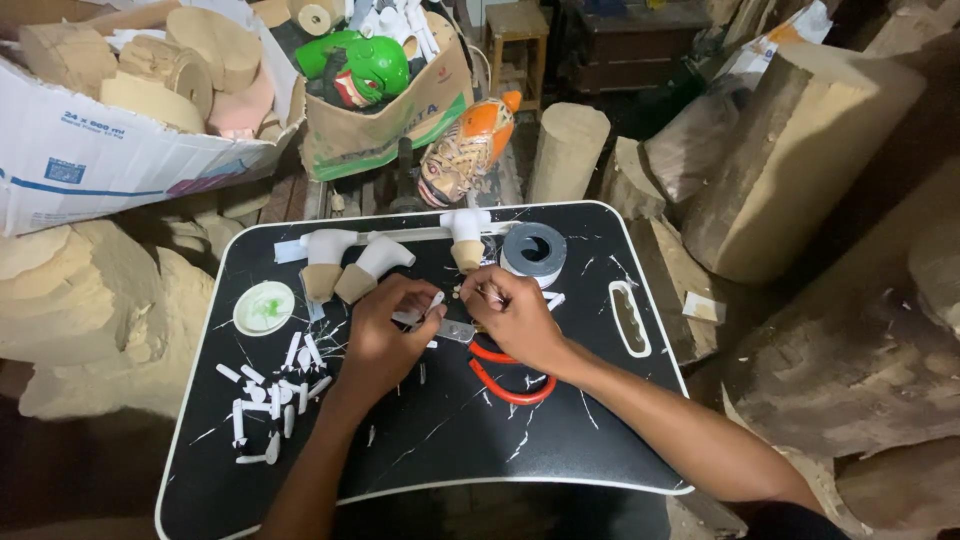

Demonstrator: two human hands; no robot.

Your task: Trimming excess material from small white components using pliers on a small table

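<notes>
My left hand pinches a small white stick-shaped piece over a black lap tray. My right hand is closed next to it, fingertips touching something tiny that I cannot make out. Under both hands lie red-handled pliers with a metal head. Three white-painted carved pieces with bare wooden ends stand at the tray's far edge. A pile of several small white sticks lies at the left.
A roll of grey tape and a small dish with green paint sit on the tray. Wooden logs crowd the right. Cardboard boxes with wood blanks, a green mask and an orange painted mask lie beyond.
</notes>
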